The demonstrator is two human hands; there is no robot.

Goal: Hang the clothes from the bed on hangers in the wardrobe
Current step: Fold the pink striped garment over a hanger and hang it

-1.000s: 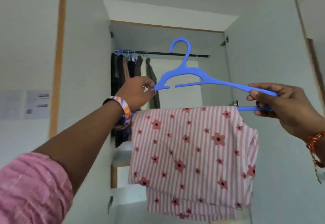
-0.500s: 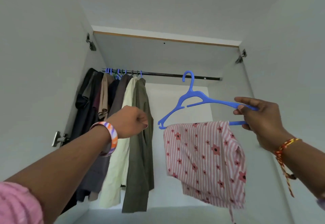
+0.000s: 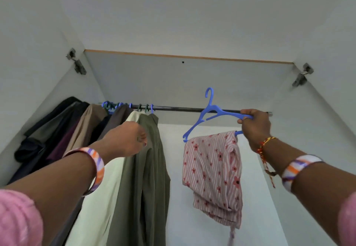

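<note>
1. While the right hand (image 3: pixel 254 128) is gripping one end of the blue hanger (image 3: pixel 212 113), its fingers are curling round both the upper arm and the lower bar, and the pink striped garment (image 3: pixel 212 170) is draping over that bar just left of the hand.
2. Running left to right behind the hanger is the rail (image 3: pixel 179 108); the hook is pointing up, just above rail level and near a bare stretch of it.
3. Being the nearer hand, the right one is probably lifting the hook over.
4. Reaching forward with curled fingers, the left hand (image 3: pixel 127 139) is sitting against the olive garment (image 3: pixel 148 168); whether it is gripping the cloth I cannot tell.
</note>
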